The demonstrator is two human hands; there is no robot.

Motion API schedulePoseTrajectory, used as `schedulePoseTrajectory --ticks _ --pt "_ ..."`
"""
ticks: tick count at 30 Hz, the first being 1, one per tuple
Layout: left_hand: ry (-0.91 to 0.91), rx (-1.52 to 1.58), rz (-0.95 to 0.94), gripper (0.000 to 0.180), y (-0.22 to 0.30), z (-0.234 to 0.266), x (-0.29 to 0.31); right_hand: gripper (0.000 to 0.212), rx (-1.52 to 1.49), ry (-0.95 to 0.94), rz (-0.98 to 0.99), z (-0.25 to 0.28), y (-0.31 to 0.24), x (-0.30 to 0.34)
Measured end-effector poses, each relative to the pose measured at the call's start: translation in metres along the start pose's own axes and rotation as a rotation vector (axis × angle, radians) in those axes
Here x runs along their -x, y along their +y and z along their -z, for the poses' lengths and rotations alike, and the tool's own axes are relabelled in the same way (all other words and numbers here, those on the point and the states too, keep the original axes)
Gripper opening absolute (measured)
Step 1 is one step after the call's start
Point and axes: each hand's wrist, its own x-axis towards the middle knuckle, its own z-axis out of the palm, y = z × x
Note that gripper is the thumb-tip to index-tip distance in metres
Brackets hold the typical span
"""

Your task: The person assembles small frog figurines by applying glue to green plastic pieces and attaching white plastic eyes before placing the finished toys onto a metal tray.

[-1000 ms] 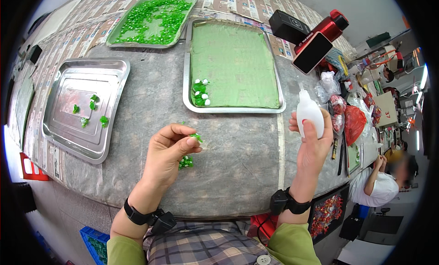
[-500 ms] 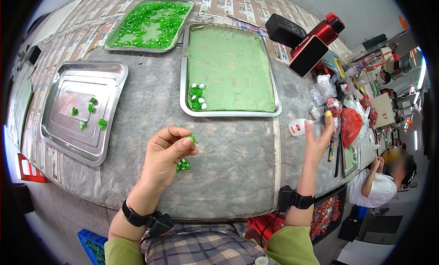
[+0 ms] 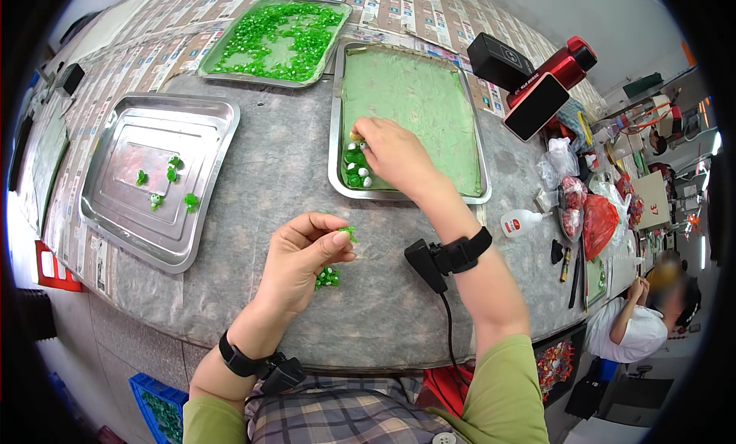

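Note:
Between the thumb and fingers of my left hand (image 3: 307,256) is a small green glossy piece (image 3: 349,234), held above the table. Just below that hand lies a small heap of green pieces (image 3: 328,277). My right hand (image 3: 395,156) reaches over the lined tray (image 3: 414,91), its fingers drawn together at the cluster of round green and white pieces (image 3: 355,168) in the near left corner. A yellow covering shows on one right fingertip; whatever those fingers grip is hidden. On the left, a bare metal tray (image 3: 115,168) holds several frog-like green figures (image 3: 156,202).
Another tray (image 3: 337,18) at the back is spread with many green pieces. To the right are a phone (image 3: 537,106) leaning on a red bottle (image 3: 571,57), a black box (image 3: 498,60), a white squeeze bottle (image 3: 523,222) and plastic bags (image 3: 600,225). A person (image 3: 629,321) sits far right.
My right hand has swung left from beside the white bottle to the pieces in the lined tray, and its fingers have closed together. My left hand keeps its green piece over the table.

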Motion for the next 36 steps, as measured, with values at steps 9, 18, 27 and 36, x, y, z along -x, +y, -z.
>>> schedulePoseTrajectory --ticks 9,18,27,36 --pt "-0.047 0.055 0.035 0.012 0.002 0.0 0.004 0.024 -0.795 0.126 -0.24 0.052 -0.045 0.054" --pt "-0.114 0.021 0.074 0.013 -0.007 -0.008 0.002 0.023 -1.497 0.089 -0.625 0.039 -0.082 0.107" --pt "-0.122 0.003 0.028 0.012 -0.007 -0.009 0.004 0.024 -1.468 0.105 -0.605 0.031 -0.083 0.111" --pt "-0.102 -0.014 0.023 0.012 -0.007 -0.009 0.004 0.02 -1.721 -0.027 -0.662 0.032 -0.079 0.112"
